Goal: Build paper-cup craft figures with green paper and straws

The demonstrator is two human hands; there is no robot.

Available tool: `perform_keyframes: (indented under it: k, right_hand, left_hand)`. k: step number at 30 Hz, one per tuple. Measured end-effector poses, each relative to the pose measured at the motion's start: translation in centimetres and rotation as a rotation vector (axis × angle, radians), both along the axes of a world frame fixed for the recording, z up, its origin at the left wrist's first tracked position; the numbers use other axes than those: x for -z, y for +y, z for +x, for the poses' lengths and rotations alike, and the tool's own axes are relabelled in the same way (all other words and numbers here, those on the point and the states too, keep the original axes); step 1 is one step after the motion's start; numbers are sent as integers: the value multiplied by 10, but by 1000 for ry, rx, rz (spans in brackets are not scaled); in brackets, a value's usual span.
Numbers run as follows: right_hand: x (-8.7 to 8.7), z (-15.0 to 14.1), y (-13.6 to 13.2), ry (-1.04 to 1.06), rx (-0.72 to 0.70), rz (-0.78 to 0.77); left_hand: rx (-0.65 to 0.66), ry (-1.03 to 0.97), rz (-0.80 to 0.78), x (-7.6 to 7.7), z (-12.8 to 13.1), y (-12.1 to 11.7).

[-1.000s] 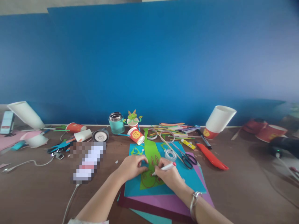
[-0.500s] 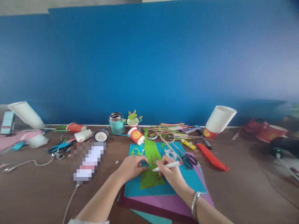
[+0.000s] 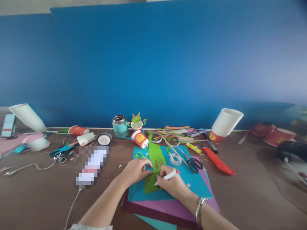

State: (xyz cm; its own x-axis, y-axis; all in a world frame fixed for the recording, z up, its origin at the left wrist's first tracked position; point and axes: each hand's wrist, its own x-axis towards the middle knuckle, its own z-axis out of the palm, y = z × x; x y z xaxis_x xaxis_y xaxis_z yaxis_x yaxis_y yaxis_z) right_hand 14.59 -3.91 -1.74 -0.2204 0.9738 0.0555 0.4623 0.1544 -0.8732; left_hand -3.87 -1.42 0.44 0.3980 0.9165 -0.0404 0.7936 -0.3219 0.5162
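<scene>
A strip of green paper [image 3: 154,156] with red-lined ear and round shapes drawn on it lies on a blue sheet [image 3: 196,183], which tops a stack of purple and dark red sheets. My left hand [image 3: 135,171] presses down on the green strip's left edge, fingers curled. In my right hand [image 3: 172,185] is a white marker with a red cap end [image 3: 168,176], gripped like a pen, its tip touching the lower part of the green strip. A silver bangle circles my right wrist.
Scissors [image 3: 193,163], a tape roll [image 3: 175,158], an orange cutter [image 3: 217,161] and coloured paper strips [image 3: 179,131] lie behind the sheets. Paper cups [image 3: 225,123], a teal jar [image 3: 119,125], a small cup figure [image 3: 136,123] and cables crowd the brown table before a blue backdrop.
My right hand drew the marker back toward me and down the green strip, after having moved it slightly up and right half a second ago. The left hand stays put.
</scene>
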Motion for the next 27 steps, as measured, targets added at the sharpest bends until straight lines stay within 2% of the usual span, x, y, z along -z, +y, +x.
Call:
perform_keyframes:
  k: [27]
  right_hand:
    - [-3,0,-2,-16,17,-35]
  left_hand:
    - [4,25,-3,1,0,0]
